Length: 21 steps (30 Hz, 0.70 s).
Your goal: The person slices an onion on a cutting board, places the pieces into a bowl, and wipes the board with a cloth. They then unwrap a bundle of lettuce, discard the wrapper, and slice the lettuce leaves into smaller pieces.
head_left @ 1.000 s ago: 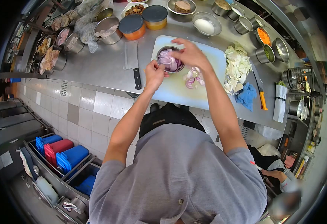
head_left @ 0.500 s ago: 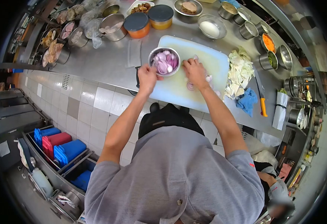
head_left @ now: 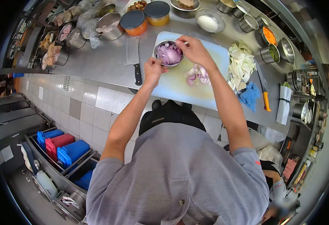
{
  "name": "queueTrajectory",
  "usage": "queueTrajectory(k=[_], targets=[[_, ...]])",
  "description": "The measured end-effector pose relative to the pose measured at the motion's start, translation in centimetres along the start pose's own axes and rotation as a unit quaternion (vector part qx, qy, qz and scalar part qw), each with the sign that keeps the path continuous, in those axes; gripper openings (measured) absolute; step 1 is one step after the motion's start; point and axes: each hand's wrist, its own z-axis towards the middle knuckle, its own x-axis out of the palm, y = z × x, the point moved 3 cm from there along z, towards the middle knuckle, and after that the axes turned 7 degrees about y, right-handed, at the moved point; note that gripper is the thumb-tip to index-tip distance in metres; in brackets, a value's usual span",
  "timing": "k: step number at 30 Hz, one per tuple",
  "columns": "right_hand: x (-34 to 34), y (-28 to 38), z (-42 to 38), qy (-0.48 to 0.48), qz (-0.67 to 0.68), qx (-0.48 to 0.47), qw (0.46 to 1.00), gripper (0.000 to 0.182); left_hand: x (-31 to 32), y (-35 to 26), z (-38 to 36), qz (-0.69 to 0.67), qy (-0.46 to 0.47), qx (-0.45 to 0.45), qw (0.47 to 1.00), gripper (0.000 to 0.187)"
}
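A small metal bowl (head_left: 156,48) full of sliced red onion (head_left: 169,54) is at the left part of the white cutting board (head_left: 213,97). My left hand (head_left: 153,71) grips the bowl's near left edge, fingers closed on it. At the bowl's upper right rim, my right hand (head_left: 193,49) is closed, with fingertips pinching at the edge. Loose red onion slices (head_left: 198,75) lie on the board below my right hand. Left of the board rests a cleaver (head_left: 132,51) with a black handle.
Cabbage leaves (head_left: 241,67), a blue cloth (head_left: 250,96) and an orange-handled knife (head_left: 266,101) lie right of the board. Lidded tubs (head_left: 133,23) and a metal bowl of white contents (head_left: 210,20) stand behind. Another person's sleeve (head_left: 277,189) shows at lower right.
My right hand has moved from the onion slices on the board up and left to the bowl's rim. The bowl now looks fuller. My left hand stays at the bowl.
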Motion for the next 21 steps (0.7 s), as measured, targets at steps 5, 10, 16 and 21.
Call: queueTrajectory(k=[5,10,16,21], targets=[[-6.5,-10.1,-8.6,0.115,-0.174,0.167,0.964,0.097,-3.6,2.6,-3.0,0.262,0.091,-0.009,0.961,0.02],[-3.9,-12.9,-16.5,0.056,-0.196,0.267,0.942,0.114,2.4,4.0,-7.0,0.509,0.186,0.179,0.821,0.074],[0.5,-9.1,-11.6,0.055,-0.145,0.217,0.964,0.091,9.6,5.0,-1.8,0.548,0.237,0.138,0.79,0.094],[1.9,-10.6,-9.8,0.015,-0.151,0.127,0.98,0.055,11.8,5.2,-0.1,0.51,0.278,0.14,0.802,0.066]])
